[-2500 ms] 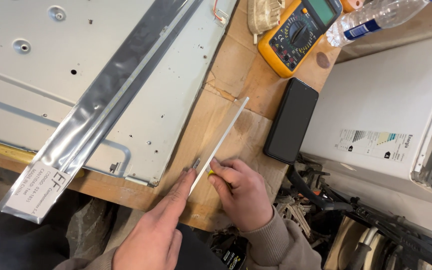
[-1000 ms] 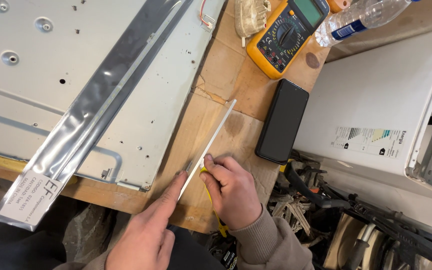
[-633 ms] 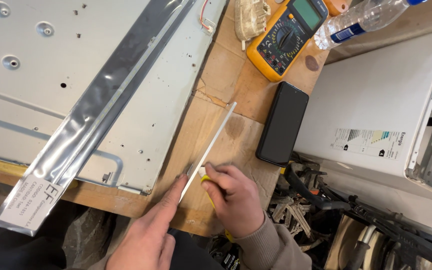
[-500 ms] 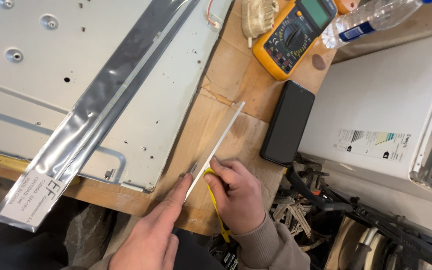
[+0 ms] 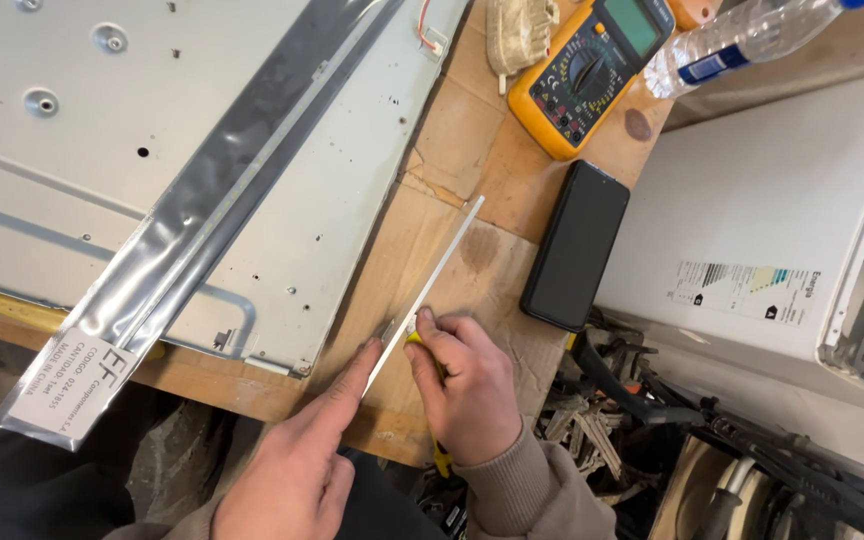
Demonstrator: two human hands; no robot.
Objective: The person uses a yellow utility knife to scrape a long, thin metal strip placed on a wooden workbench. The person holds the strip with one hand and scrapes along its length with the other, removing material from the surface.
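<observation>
Near the front edge of the bench, the left hand presses one extended finger on the thin white strip. The right hand pinches the strip, fingers closed around a yellow tool.

Bright, even light; sharp focus.

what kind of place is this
Probably an electronics repair bench: a yellow multimeter lies on the worn wooden table, beside a metal back panel and a tangle of cables below.
</observation>
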